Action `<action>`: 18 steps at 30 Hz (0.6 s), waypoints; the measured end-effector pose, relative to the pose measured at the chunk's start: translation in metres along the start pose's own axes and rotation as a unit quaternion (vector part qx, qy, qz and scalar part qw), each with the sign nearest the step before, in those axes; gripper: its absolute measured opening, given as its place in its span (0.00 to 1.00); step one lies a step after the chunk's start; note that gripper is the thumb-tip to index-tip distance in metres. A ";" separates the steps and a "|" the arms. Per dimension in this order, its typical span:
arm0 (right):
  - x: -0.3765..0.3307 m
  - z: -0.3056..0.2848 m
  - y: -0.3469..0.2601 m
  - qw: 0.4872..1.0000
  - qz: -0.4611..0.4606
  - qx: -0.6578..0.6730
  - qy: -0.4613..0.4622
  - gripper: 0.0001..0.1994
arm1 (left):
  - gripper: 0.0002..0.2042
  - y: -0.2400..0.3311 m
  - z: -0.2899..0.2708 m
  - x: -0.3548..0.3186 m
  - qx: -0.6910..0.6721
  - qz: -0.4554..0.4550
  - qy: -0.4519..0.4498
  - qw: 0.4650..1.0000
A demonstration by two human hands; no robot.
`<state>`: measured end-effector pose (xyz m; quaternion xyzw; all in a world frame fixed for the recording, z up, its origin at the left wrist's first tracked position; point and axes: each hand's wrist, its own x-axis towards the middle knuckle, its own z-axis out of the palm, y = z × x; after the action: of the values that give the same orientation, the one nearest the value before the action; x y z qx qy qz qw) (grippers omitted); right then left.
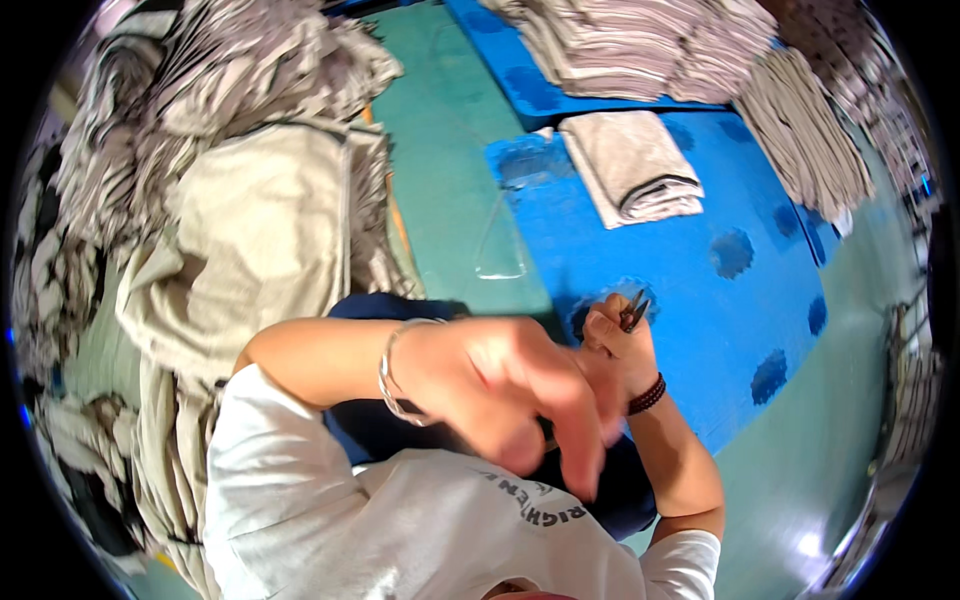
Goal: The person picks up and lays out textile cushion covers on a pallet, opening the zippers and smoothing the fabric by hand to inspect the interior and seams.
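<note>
My left hand [510,385], with a silver bangle at the wrist, is raised in front of my chest. Its fingers are apart and droop downward, slightly blurred, with nothing seen in them. Behind it my right hand [622,345], wearing a dark bead bracelet, is closed around small thread snips [634,311]; only their pointed blades show. The left hand overlaps part of the right in this view. Ahead of the right hand, a folded beige cloth [630,165] with a dark edge lies on a blue pallet [680,270].
Tall stacks of folded beige cloth [640,45] stand on a blue platform beyond. Another cloth pile [805,130] sits at the far right. Heaped loose cloths [230,70] and a large spread beige cloth [260,205] fill the left. Green floor [450,190] runs between.
</note>
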<state>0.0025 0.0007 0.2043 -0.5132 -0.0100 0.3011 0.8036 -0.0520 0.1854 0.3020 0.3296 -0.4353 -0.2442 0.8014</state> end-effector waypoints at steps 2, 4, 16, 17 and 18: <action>-0.004 0.022 0.005 0.999 0.019 0.015 -0.035 0.16 | 0.14 0.004 0.024 0.006 -0.012 0.065 -0.056 0.996; -0.010 0.039 0.011 0.997 0.033 0.021 -0.066 0.15 | 0.16 0.012 0.040 0.001 -0.030 0.052 -0.103 0.993; -0.017 0.036 0.031 0.996 0.054 -0.048 -0.059 0.14 | 0.15 -0.012 0.073 -0.018 -0.140 0.182 -0.102 0.968; -0.016 0.036 0.032 0.995 0.058 -0.052 -0.057 0.15 | 0.16 -0.011 0.074 -0.019 -0.123 0.191 -0.087 0.970; -0.015 0.035 0.031 0.995 0.056 -0.060 -0.050 0.15 | 0.16 -0.009 0.072 -0.020 -0.072 0.205 -0.084 0.973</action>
<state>-0.0359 0.0312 0.1993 -0.5444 -0.0392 0.3700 0.7518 -0.1250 0.1706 0.3134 0.1530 -0.5403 -0.1322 0.8168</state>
